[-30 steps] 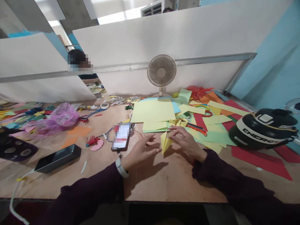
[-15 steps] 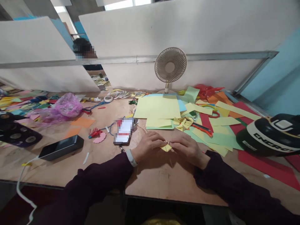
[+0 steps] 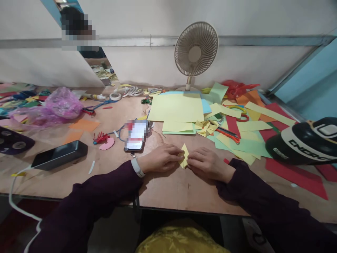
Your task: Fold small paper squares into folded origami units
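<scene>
Between my two hands, just above the wooden tabletop, is a small piece of folded yellow paper, now a narrow diamond with crease lines. My left hand pinches its left edge. On the opposite side my right hand has its fingers closed on the right edge. The fingertips cover parts of both edges. Beyond the hands lie a stack of yellow sheets and a cluster of folded yellow paper pieces. A phone with a lit screen rests left of my left hand.
A fan stands at the back against a white partition. Scissors, coloured paper strips and a black-and-white bottle crowd the right. At left are a dark grey box-shaped device with a white cable and pink plastic. A person sits beyond the partition.
The folded paper has turned or opened from a low, small shape into a taller upright diamond between my fingers. My view has tilted downward.
</scene>
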